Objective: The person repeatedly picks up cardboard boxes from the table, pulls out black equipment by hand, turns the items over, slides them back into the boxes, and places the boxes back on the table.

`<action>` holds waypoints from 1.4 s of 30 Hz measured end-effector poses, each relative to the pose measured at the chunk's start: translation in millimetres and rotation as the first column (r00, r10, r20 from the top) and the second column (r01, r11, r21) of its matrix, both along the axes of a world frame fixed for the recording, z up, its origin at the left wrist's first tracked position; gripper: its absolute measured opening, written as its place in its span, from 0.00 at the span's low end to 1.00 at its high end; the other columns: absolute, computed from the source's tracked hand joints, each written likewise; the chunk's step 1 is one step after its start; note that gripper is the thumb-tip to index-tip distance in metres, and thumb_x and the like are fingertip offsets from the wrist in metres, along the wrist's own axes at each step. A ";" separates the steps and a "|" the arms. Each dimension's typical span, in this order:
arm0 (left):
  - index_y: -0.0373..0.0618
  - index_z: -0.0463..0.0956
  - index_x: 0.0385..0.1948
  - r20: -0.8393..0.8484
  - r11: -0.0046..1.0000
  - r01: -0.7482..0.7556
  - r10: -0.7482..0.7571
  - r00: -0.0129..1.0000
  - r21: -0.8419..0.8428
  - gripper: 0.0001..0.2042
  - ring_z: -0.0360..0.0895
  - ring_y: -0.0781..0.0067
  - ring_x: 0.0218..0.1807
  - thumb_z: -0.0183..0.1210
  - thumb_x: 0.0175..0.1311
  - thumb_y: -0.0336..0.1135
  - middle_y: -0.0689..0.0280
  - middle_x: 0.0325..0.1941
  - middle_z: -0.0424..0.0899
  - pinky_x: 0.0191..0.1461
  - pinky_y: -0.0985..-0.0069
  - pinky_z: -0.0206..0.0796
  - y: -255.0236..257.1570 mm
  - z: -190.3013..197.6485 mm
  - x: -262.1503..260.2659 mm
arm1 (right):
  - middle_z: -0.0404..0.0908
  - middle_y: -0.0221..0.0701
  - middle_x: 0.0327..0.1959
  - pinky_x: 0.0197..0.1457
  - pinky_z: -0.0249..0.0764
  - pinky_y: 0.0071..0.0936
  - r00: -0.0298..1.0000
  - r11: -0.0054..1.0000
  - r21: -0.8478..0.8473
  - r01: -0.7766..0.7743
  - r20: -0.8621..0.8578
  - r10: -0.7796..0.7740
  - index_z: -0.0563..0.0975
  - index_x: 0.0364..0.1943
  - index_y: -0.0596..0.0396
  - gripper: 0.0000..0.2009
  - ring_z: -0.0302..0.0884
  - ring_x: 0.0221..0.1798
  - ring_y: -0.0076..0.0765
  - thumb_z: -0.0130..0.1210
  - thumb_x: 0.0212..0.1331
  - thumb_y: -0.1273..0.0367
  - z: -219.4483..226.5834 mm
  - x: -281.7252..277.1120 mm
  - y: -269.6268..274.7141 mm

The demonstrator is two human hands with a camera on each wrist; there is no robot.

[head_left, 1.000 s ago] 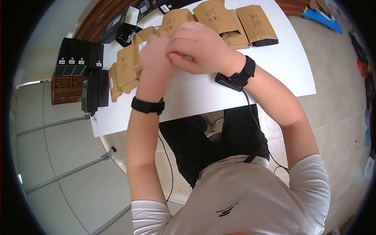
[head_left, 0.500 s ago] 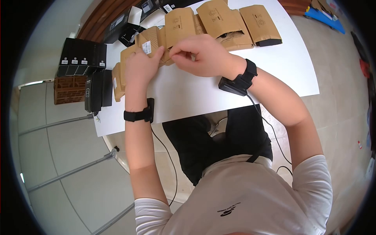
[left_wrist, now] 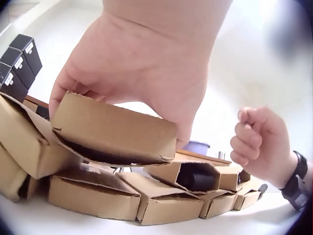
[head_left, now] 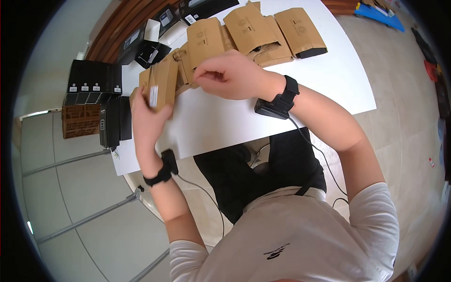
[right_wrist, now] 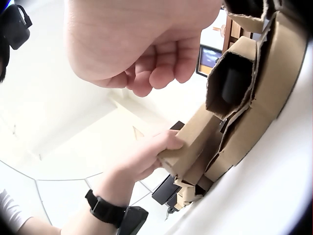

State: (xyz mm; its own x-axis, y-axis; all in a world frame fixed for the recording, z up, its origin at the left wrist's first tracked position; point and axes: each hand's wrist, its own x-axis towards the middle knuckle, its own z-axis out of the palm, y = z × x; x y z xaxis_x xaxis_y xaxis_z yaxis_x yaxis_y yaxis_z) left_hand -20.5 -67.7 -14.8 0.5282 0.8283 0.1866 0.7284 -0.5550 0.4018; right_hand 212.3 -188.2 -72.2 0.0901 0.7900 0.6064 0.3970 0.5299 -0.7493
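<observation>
My left hand [head_left: 146,123] grips a brown cardboard box [head_left: 165,84] with a white label, thumb on one side and fingers on the other. In the left wrist view the box [left_wrist: 115,128] is tilted above other boxes, its near end slightly gaping. My right hand [head_left: 230,76] hovers beside the row of cartons [head_left: 205,41], fingers curled, nothing visible in them; the right wrist view shows the same curled right hand [right_wrist: 146,46]. One carton in the left wrist view has an open end [left_wrist: 195,177] with something black inside.
Black boxes [head_left: 96,77] are stacked left of the white table [head_left: 263,120], beside a brown woven-looking block [head_left: 81,123]. More black boxes [head_left: 164,21] and an open white-lined one [head_left: 152,31] lie at the back left. Cables run from both wrist cameras.
My left hand has moved left and toward me, away from my right hand, and now grips the labelled box, which has turned and shifted nearer. My right hand's fingers remain curled.
</observation>
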 end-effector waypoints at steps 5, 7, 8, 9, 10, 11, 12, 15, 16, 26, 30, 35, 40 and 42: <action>0.38 0.66 0.63 0.207 0.955 0.222 -0.182 0.961 -0.195 0.42 0.73 0.65 0.56 0.67 0.34 0.26 0.57 0.56 0.76 0.61 0.69 0.64 -37.8 -8.5 -45.5 | 0.71 0.23 0.20 0.29 0.64 0.18 0.988 0.982 -0.140 -0.127 -0.110 0.112 0.79 0.41 0.55 0.06 0.65 0.23 0.19 0.56 0.62 0.73 1.4 -12.2 -0.5; 0.41 0.66 0.63 0.405 0.900 0.399 -0.304 0.863 -0.176 0.43 0.71 0.64 0.58 0.66 0.32 0.24 0.60 0.57 0.75 0.63 0.68 0.62 -47.0 -20.2 -49.0 | 0.71 0.21 0.25 0.33 0.64 0.17 0.937 0.940 -0.237 -0.244 -0.308 0.165 0.77 0.46 0.54 0.09 0.64 0.28 0.17 0.56 0.63 0.73 1.2 -16.4 -1.3; 0.41 0.66 0.63 0.412 0.903 0.393 -0.295 0.862 -0.176 0.43 0.71 0.64 0.58 0.66 0.32 0.24 0.60 0.57 0.75 0.63 0.68 0.62 -49.9 -23.0 -49.0 | 0.71 0.21 0.25 0.33 0.64 0.17 0.938 0.937 -0.242 -0.250 -0.301 0.173 0.77 0.46 0.54 0.09 0.64 0.28 0.17 0.56 0.63 0.73 1.7 -17.1 -1.1; 0.42 0.66 0.63 0.392 0.913 0.378 -0.295 0.872 -0.155 0.42 0.71 0.64 0.58 0.66 0.32 0.24 0.60 0.57 0.74 0.63 0.68 0.62 -52.2 -26.2 -47.6 | 0.70 0.22 0.28 0.34 0.64 0.17 0.940 0.934 -0.245 -0.259 -0.285 0.186 0.77 0.48 0.54 0.10 0.64 0.29 0.17 0.56 0.63 0.73 2.2 -16.6 -1.4; 0.42 0.66 0.63 0.373 0.921 0.366 -0.295 0.880 -0.132 0.42 0.71 0.64 0.59 0.66 0.33 0.24 0.60 0.58 0.74 0.64 0.69 0.62 -52.7 -29.1 -46.5 | 0.70 0.22 0.31 0.36 0.65 0.17 0.943 0.932 -0.247 -0.266 -0.267 0.198 0.76 0.49 0.53 0.12 0.64 0.31 0.17 0.56 0.62 0.74 2.8 -15.8 -1.2; 0.41 0.65 0.63 0.371 0.925 0.354 -0.282 0.885 -0.141 0.42 0.71 0.63 0.61 0.66 0.33 0.24 0.60 0.58 0.74 0.66 0.67 0.61 -51.4 -33.5 -46.6 | 0.70 0.22 0.31 0.36 0.65 0.17 0.945 0.930 -0.252 -0.267 -0.256 0.202 0.76 0.49 0.53 0.12 0.64 0.31 0.17 0.56 0.62 0.74 2.2 -15.5 -0.4; 0.41 0.65 0.63 0.381 0.926 0.352 -0.278 0.882 -0.139 0.42 0.71 0.63 0.61 0.66 0.33 0.24 0.60 0.58 0.74 0.66 0.67 0.61 -49.3 -38.9 -46.4 | 0.72 0.24 0.35 0.37 0.66 0.17 0.971 0.960 -0.196 -0.201 -0.170 0.168 0.76 0.50 0.53 0.13 0.66 0.32 0.18 0.56 0.61 0.74 0.3 -15.3 0.4; 0.40 0.63 0.65 0.467 0.923 0.367 -0.275 0.840 -0.116 0.43 0.70 0.61 0.64 0.65 0.34 0.24 0.59 0.61 0.73 0.70 0.65 0.58 -44.7 -56.1 -47.9 | 0.74 0.27 0.41 0.39 0.70 0.19 0.987 0.971 -0.185 -0.149 -0.086 0.135 0.76 0.52 0.54 0.16 0.71 0.34 0.21 0.57 0.58 0.75 0.2 -14.6 -0.1; 0.40 0.62 0.66 0.486 0.910 0.390 -0.281 0.827 -0.138 0.44 0.69 0.60 0.65 0.65 0.35 0.25 0.58 0.63 0.72 0.72 0.64 0.56 -44.5 -61.0 -50.0 | 0.75 0.28 0.44 0.39 0.72 0.20 0.985 0.959 -0.231 -0.161 -0.093 0.143 0.76 0.53 0.54 0.18 0.74 0.35 0.22 0.57 0.56 0.75 1.6 -14.7 -1.9; 0.38 0.58 0.69 0.616 0.815 0.517 -0.273 0.739 -0.260 0.46 0.63 0.58 0.71 0.66 0.39 0.34 0.55 0.68 0.67 0.75 0.62 0.51 -43.2 -93.1 -55.2 | 0.78 0.34 0.45 0.38 0.76 0.26 0.944 0.876 -0.472 -0.100 0.232 0.233 0.78 0.53 0.56 0.24 0.81 0.36 0.32 0.64 0.51 0.62 3.5 -9.6 -4.8; 0.38 0.55 0.70 0.616 0.804 0.522 -0.264 0.743 -0.285 0.49 0.61 0.57 0.72 0.72 0.44 0.46 0.54 0.69 0.66 0.75 0.62 0.48 -32.4 -99.4 -52.9 | 0.79 0.36 0.43 0.38 0.75 0.27 0.942 0.805 -0.588 -0.080 0.220 0.254 0.79 0.51 0.59 0.25 0.80 0.36 0.35 0.65 0.49 0.61 -3.1 -3.6 1.3; 0.38 0.59 0.69 0.647 0.819 0.497 -0.216 0.731 -0.288 0.45 0.65 0.60 0.69 0.68 0.40 0.29 0.56 0.67 0.68 0.73 0.65 0.54 -26.0 -102.8 -54.5 | 0.79 0.37 0.40 0.37 0.74 0.27 0.958 0.802 -0.596 -0.034 0.208 0.196 0.80 0.49 0.62 0.24 0.78 0.34 0.34 0.65 0.47 0.63 -0.7 -6.4 3.7; 0.37 0.61 0.67 0.693 0.836 0.487 -0.195 0.694 -0.253 0.43 0.67 0.62 0.67 0.69 0.40 0.29 0.57 0.65 0.70 0.72 0.66 0.56 -26.8 -110.0 -59.2 | 0.78 0.36 0.39 0.37 0.75 0.26 0.964 0.755 -0.648 -0.097 0.128 0.233 0.78 0.48 0.67 0.24 0.79 0.33 0.31 0.66 0.46 0.65 -6.9 -8.3 5.0; 0.36 0.62 0.66 0.709 0.837 0.492 -0.195 0.677 -0.240 0.43 0.68 0.62 0.66 0.69 0.40 0.29 0.57 0.64 0.71 0.71 0.66 0.56 -26.4 -109.7 -60.5 | 0.78 0.36 0.39 0.37 0.75 0.26 0.954 0.766 -0.634 -0.103 0.156 0.257 0.78 0.48 0.67 0.25 0.79 0.34 0.30 0.66 0.46 0.65 -11.7 -8.1 6.4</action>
State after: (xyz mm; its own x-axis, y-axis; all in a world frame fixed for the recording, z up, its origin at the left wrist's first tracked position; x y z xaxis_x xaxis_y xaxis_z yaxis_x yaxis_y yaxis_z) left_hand -81.0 -94.1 -124.5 0.6633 0.6856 0.3000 0.0006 -0.4013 0.9159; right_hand 204.2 -181.8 -84.0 -0.1663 0.9857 -0.0276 0.5359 0.0668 -0.8416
